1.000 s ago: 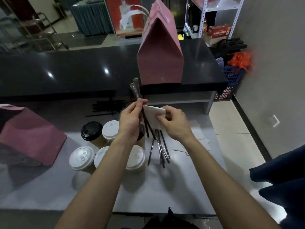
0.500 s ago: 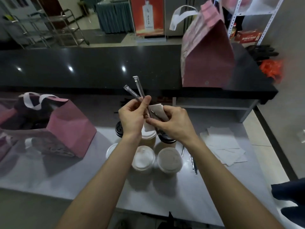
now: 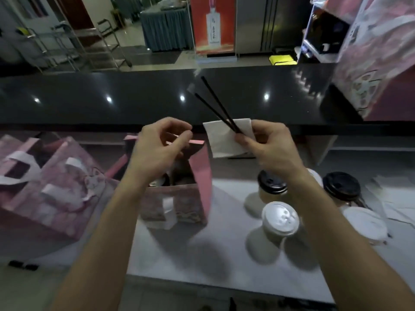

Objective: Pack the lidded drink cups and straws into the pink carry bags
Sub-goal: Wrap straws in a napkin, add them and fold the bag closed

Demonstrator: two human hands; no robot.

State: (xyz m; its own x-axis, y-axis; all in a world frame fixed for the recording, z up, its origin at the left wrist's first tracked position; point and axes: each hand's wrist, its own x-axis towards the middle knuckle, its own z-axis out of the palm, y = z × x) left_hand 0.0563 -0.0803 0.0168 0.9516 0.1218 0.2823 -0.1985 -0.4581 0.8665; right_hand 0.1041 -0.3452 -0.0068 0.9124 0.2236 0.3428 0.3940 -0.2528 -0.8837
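Observation:
My right hand (image 3: 267,149) pinches two wrapped black straws (image 3: 215,104) together with a folded white napkin (image 3: 226,140); the straws point up and to the left. My left hand (image 3: 157,149) hovers over the mouth of an open pink carry bag (image 3: 179,198), fingers curled, holding nothing that I can see. A lidded cup (image 3: 160,181) shows inside that bag. On the white table (image 3: 202,243) at the right stand several lidded cups: one white-lidded (image 3: 280,218), two black-lidded (image 3: 271,185) (image 3: 341,187).
More pink carry bags (image 3: 56,187) with white handles lie at the left. A further pink bag (image 3: 377,63) stands on the black counter (image 3: 134,97) at the upper right. Loose white napkins (image 3: 393,198) lie at the table's right edge.
My view has swung left, bringing the open bag under my hands. My left hand let go of the straws and moved down over the bag; my right hand keeps straws and napkin.

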